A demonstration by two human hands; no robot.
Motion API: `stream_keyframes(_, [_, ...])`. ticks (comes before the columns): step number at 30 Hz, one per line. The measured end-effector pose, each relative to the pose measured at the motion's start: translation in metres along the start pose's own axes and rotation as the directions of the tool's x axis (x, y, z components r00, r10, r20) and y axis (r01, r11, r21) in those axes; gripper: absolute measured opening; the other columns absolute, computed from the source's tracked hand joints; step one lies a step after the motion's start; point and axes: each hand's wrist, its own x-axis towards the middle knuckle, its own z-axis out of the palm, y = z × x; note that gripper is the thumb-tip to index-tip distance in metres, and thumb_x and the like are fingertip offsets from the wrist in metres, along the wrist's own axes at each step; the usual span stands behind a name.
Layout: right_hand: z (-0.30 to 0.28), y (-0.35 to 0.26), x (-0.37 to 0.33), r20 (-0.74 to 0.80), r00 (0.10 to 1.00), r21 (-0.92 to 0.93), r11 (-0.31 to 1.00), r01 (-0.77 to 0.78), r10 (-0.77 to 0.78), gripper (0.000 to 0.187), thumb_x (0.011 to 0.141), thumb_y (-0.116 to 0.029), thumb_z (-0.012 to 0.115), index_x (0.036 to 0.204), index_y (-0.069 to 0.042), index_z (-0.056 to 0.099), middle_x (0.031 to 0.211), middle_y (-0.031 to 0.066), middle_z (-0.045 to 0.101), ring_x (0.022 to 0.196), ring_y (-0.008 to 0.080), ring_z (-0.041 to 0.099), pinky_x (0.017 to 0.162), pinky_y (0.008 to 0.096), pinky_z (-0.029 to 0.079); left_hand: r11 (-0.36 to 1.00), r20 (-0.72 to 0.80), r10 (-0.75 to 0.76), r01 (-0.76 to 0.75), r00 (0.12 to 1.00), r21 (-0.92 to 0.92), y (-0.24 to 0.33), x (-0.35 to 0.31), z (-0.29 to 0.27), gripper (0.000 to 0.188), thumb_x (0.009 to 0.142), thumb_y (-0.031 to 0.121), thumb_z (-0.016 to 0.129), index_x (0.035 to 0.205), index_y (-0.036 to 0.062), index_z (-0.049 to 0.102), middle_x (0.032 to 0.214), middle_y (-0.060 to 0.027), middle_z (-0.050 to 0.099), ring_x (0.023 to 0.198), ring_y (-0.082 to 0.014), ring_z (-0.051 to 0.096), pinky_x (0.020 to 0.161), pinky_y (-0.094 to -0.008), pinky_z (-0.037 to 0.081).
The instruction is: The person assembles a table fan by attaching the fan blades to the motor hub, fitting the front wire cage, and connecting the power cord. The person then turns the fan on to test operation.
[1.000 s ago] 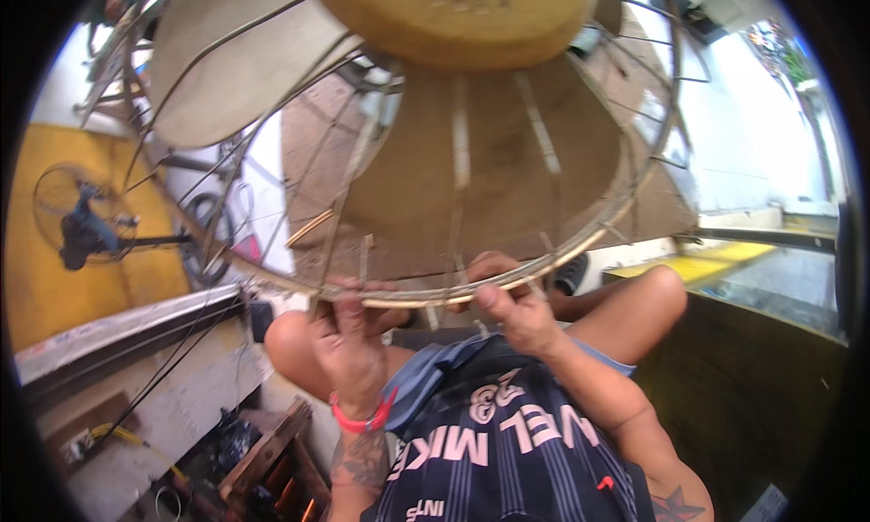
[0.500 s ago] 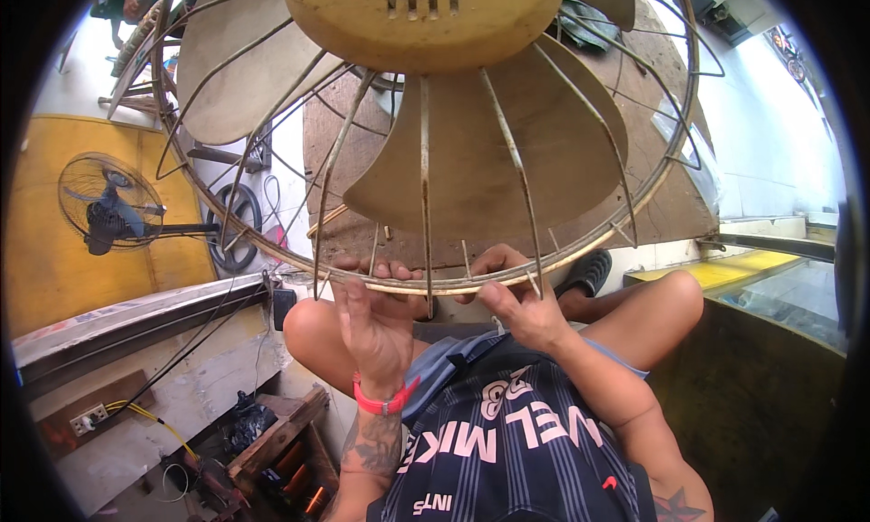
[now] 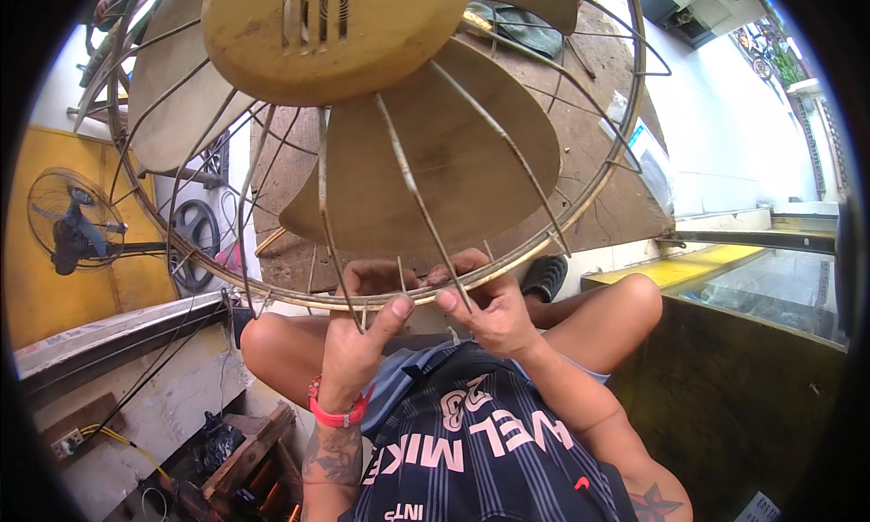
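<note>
A large old fan stands in front of me, with a wire guard, a yellowed round hub cover and broad beige blades. My left hand pinches the near rim of the guard, thumb in front and fingers curled behind it. Just to its right, my right hand grips the same rim, its thumb lying over the wire. The fingertips of both hands meet or nearly meet behind the rim, partly hidden by it. Whether they hold a small part there I cannot make out.
Under the fan lies a brown wooden board with a dark cloth and a clear plastic bag. At left stands another fan. A glass-topped case is at right, a wall socket at lower left.
My left hand has turned from lying open behind the rim to pinching it with the thumb. The hands are closer together. The whole view has shifted, so the fan appears farther left and tilted.
</note>
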Motion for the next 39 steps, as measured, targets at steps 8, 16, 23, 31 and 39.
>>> stream_keyframes(8, [0.003, -0.001, 0.007, 0.065, 0.997, -0.061, 0.997, 0.051, -0.047, 0.035, 0.104, -0.035, 0.067, 0.105, 0.000, 0.066, 0.081, -0.0017, 0.059, 0.073, 0.0058, 0.048, 0.064, 0.0249, 0.039, 0.996, 0.083, -0.028, 0.021, 0.996, 0.083, 0.005, 0.008, -0.003, 0.048, 0.097, 0.035, 0.077, 0.117, -0.0064, 0.064, 0.087, -0.0030, 0.065, 0.076, -0.0072, 0.058, 0.072, -0.0232, 0.051])
stream_keyframes(16, [0.001, 0.007, 0.011, 0.064, 0.984, -0.072, 0.983, 0.171, -0.166, 0.030, 0.102, -0.030, 0.067, 0.105, 0.000, 0.066, 0.092, 0.0029, 0.060, 0.084, 0.0115, 0.053, 0.075, 0.0286, 0.043, 0.991, 0.045, -0.039, 0.033, 0.998, 0.127, 0.004, 0.005, 0.000, 0.045, 0.096, 0.036, 0.078, 0.114, -0.0035, 0.067, 0.094, -0.0026, 0.068, 0.078, -0.0065, 0.058, 0.071, -0.0222, 0.048])
stream_keyframes(23, [-0.012, 0.021, 0.013, 0.136, 0.981, -0.054, 0.988, 0.147, -0.138, 0.036, 0.100, -0.032, 0.072, 0.111, 0.002, 0.065, 0.109, 0.0089, 0.064, 0.103, 0.0166, 0.059, 0.091, 0.0315, 0.047, 0.994, 0.073, 0.001, -0.010, 0.997, 0.112, -0.003, 0.007, -0.003, 0.043, 0.098, 0.035, 0.077, 0.118, -0.0014, 0.065, 0.098, -0.0041, 0.068, 0.083, -0.0083, 0.058, 0.075, -0.0228, 0.047])
stream_keyframes(31, [-0.031, -0.009, -0.002, -0.166, 0.983, 0.281, 0.952, 0.122, -0.077, 0.051, 0.101, -0.030, 0.069, 0.138, 0.000, 0.049, 0.127, 0.0159, 0.064, 0.116, 0.0287, 0.066, 0.104, 0.0444, 0.055, 0.949, 0.068, 0.229, -0.207, 0.971, -0.239, -0.028, 0.021, 0.006, 0.081, 0.092, 0.026, 0.081, 0.155, -0.0013, 0.037, 0.141, -0.0207, 0.054, 0.132, -0.0311, 0.059, 0.107, -0.0415, 0.052])
stream_keyframes(39, [-0.034, -0.024, 0.000, -0.216, 0.976, 0.156, 0.986, 0.062, -0.027, 0.037, 0.106, -0.019, 0.062, 0.137, -0.002, 0.050, 0.121, 0.0167, 0.068, 0.118, 0.0316, 0.069, 0.103, 0.0457, 0.057, 0.971, 0.083, 0.086, -0.064, 0.993, -0.231, -0.013, 0.021, 0.015, 0.066, 0.083, 0.013, 0.087, 0.136, 0.0011, 0.049, 0.093, -0.0053, 0.065, 0.087, -0.0146, 0.066, 0.080, -0.0282, 0.054])
